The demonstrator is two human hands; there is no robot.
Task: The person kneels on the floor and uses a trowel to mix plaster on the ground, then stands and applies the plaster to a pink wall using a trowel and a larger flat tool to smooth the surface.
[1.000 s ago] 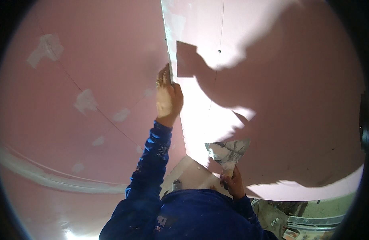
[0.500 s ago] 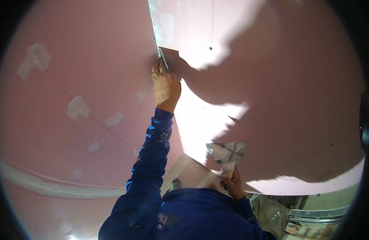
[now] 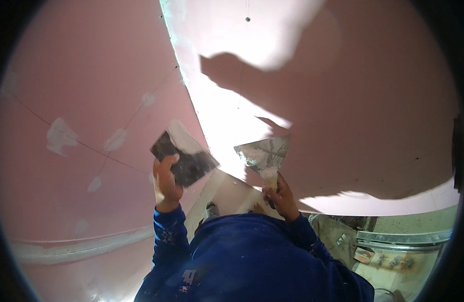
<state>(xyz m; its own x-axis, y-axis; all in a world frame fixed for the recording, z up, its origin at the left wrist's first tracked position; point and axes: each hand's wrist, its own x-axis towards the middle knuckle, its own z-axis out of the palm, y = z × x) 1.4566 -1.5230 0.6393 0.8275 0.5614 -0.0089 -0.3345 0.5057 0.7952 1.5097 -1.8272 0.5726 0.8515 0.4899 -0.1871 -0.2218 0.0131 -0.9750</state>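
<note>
My left hand [image 3: 166, 187] is closed on a flat rectangular filling blade [image 3: 195, 165], thumb across its dark face. Pale joint compound [image 3: 180, 135] lies along the blade's far edge. The blade is in front of the left pink wallboard, near the corner. In my right hand [image 3: 285, 200] is a wide putty knife [image 3: 266, 153], gripped by its handle with the blade pointing up and away. White compound smears cover that blade and its neck. The two blades are apart, with a short gap between them.
Two pink wallboards meet at a brightly lit corner joint [image 3: 180, 75]. White filler patches [image 3: 62, 137] and thin seams mark the left board [image 3: 91, 50]. A large shadow falls over the right board [image 3: 362, 116]. Metal profiles [image 3: 403, 239] lie at the lower right.
My left hand has drawn back from the corner joint, down and left, with the filling blade turned to show its face. My right hand and the putty knife have shifted up and slightly left.
</note>
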